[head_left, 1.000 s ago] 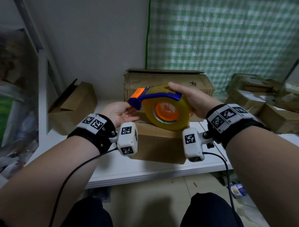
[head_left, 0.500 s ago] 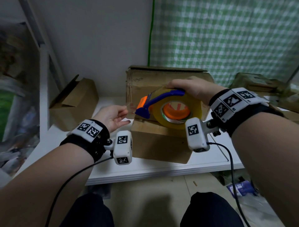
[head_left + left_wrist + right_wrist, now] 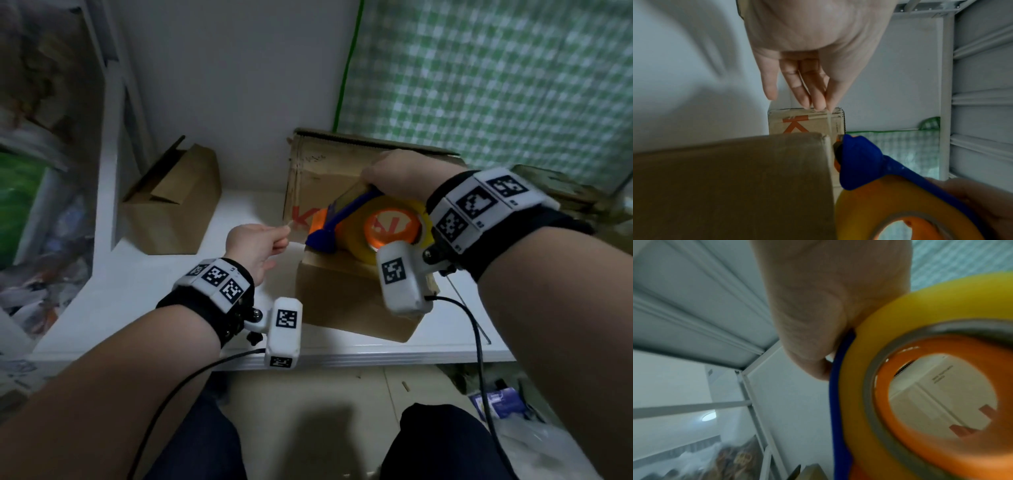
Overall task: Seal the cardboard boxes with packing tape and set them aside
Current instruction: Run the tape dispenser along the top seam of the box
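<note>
A small brown cardboard box (image 3: 346,298) (image 3: 731,181) lies on the white shelf (image 3: 144,291). My right hand (image 3: 371,180) (image 3: 823,369) grips the blue handle of the tape dispenser (image 3: 346,214) (image 3: 861,159), which holds a yellow tape roll (image 3: 359,240) (image 3: 898,316) on an orange core. The dispenser's nose sits at the box's top left edge. My left hand (image 3: 282,236) (image 3: 821,106) pinches the free end of the clear tape strip (image 3: 829,121) just left of the nose, stretched in the air. The box's top seam is hidden under the dispenser.
A larger box with a red letter (image 3: 318,178) (image 3: 805,123) stands right behind the small one. An open box (image 3: 171,205) rests at the shelf's left. More boxes (image 3: 561,198) lie at the right. A green checked cloth (image 3: 496,85) hangs behind.
My right hand has lowered the dispenser onto the small box. My left hand, open beside the nose before, now pinches the tape end and has drawn it out leftward.
</note>
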Demonstrator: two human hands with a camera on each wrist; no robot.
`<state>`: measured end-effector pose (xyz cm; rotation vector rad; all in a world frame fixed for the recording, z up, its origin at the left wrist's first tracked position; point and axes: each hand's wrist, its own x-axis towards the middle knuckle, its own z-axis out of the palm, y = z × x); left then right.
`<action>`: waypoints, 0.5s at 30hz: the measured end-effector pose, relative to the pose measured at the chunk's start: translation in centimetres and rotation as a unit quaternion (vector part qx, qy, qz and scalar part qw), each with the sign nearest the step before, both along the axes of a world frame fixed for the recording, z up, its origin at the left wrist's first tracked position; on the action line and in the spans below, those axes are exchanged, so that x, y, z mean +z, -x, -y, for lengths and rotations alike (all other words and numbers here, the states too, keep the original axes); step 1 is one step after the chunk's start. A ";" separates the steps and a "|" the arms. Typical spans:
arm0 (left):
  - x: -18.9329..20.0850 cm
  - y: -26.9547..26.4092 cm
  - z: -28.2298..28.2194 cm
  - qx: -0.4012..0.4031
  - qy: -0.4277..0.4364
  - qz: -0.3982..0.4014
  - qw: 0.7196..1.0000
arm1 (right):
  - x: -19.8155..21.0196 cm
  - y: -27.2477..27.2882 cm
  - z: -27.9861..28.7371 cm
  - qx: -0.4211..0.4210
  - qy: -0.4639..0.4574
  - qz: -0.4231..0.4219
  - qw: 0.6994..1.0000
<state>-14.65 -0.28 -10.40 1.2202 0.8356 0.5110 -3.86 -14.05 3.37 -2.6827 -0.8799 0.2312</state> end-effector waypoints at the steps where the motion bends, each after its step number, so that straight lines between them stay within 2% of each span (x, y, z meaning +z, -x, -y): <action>1: -0.2 0.0 0.1 0.000 -0.002 0.005 1.000 | -0.3 0.3 -0.5 -0.003 0.023 0.039 0.999; 4: -0.7 0.0 0.5 -0.001 -0.010 0.016 1.000 | -1.1 1.8 -1.2 -0.062 0.079 0.136 0.986; 7: -1.2 0.0 0.4 0.013 -0.019 0.020 1.000 | -2.0 2.3 -1.3 -0.052 0.106 0.196 0.973; 15: -3.0 -0.3 0.2 0.046 -0.059 0.014 0.997 | -2.6 3.8 -2.4 -0.020 0.160 0.249 0.955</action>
